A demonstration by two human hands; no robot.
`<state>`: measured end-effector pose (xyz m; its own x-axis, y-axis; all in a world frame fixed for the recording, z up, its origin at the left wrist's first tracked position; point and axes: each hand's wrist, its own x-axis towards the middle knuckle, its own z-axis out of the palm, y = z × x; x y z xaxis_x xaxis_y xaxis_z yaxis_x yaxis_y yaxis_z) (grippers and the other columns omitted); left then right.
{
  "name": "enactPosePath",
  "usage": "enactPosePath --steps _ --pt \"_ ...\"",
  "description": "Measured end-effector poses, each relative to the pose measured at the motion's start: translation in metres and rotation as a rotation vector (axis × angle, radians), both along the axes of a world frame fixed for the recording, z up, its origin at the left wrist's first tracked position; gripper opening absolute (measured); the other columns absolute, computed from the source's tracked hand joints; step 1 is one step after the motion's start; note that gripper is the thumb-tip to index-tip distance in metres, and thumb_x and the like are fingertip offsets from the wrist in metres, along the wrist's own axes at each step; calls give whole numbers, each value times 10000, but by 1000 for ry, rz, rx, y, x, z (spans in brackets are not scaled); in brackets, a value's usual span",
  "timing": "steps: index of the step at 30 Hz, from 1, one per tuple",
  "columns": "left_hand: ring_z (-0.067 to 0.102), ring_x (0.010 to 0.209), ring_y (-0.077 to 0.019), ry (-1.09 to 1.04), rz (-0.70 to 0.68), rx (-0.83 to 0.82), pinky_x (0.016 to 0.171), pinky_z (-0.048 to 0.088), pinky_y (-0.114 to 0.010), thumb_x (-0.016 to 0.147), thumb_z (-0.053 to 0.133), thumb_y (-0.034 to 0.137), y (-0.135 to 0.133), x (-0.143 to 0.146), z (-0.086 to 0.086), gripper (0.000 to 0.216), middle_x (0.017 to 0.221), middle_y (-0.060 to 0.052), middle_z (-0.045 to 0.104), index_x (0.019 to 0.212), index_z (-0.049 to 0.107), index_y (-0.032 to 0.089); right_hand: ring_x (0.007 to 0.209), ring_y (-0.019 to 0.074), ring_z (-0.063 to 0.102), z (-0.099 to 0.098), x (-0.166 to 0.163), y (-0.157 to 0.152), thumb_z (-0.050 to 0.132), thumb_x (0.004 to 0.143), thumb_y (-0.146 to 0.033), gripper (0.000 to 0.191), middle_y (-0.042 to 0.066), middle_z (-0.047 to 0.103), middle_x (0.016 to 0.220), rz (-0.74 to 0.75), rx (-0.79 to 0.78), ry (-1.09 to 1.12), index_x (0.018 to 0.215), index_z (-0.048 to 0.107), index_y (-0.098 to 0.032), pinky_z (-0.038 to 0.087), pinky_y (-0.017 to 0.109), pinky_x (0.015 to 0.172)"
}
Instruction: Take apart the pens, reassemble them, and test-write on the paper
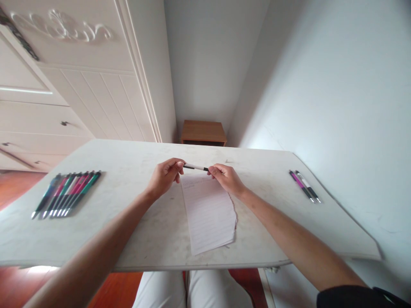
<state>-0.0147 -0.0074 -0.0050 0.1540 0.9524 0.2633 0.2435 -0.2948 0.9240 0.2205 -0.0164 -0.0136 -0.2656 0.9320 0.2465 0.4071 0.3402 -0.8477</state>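
A white pen with black ends (196, 167) is held level between my two hands, over the top edge of a lined sheet of paper (210, 214). My left hand (167, 174) pinches one black end between thumb and fingers. At the other end, my right hand (226, 176) closes its thumb and fingertips on the black part. Both pen tips are partly covered by my fingers. The paper has a torn right edge and faint writing near its top, and it lies beneath the pen.
On the left of the white table (154, 239) lies a row of several colored pens (70, 192). Toward the right edge rest a purple pen (301, 185) and a white pen (307, 185). Beyond the table stand a wooden box-like stand (204, 130) and a white cabinet (96, 98); a wall (346, 107) runs along the right.
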Motion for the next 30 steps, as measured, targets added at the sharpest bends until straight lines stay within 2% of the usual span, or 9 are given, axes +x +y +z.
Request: enactPosePath --steps 3,7,9,13,19,25,30 --pt "517 457 -91 -8 -16 -18 445 423 -219 838 564 527 -2 1 1 388 687 -9 604 883 642 150 607 139 504 1 0 0 456 891 -661 530 -2 543 623 -27 -11 27 758 634 -179 383 251 599" --pt "576 507 -88 -33 -15 2 467 455 -229 757 699 487 -3 1 1 505 942 -43 636 1153 621 184 574 132 442 4 0 -1 465 885 -658 521 -21 459 574 -53 -16 46 705 602 -188 348 255 567" --pt "582 510 -87 -13 -4 34 483 465 -238 739 726 447 -3 1 1 499 980 -50 643 1157 634 191 561 129 416 5 -1 -2 474 882 -653 518 -27 428 559 -45 -27 44 687 594 -189 328 257 553" --pt "561 476 -94 76 -4 83 503 457 -250 751 705 399 -2 1 1 283 792 -32 673 906 726 163 534 122 374 6 -2 -3 488 876 -644 511 -35 389 541 -37 -55 38 667 585 -188 303 259 537" --pt "541 440 -118 114 52 27 497 449 -246 753 662 371 -3 2 4 254 526 22 612 884 749 171 560 126 410 7 -2 -3 496 870 -645 520 -26 427 558 -27 -21 34 651 590 -182 330 265 578" --pt "528 426 -103 162 40 53 490 457 -222 778 607 310 -2 0 2 231 537 33 625 898 747 171 569 122 419 6 -3 -4 485 885 -634 521 -25 451 572 -29 6 34 644 568 -179 342 265 603" --pt "526 430 -82 233 18 116 491 458 -199 826 541 255 -2 -2 -1 230 625 27 666 925 733 178 616 131 464 4 -4 -4 465 909 -609 514 -9 497 605 -28 49 23 644 554 -177 360 264 639"
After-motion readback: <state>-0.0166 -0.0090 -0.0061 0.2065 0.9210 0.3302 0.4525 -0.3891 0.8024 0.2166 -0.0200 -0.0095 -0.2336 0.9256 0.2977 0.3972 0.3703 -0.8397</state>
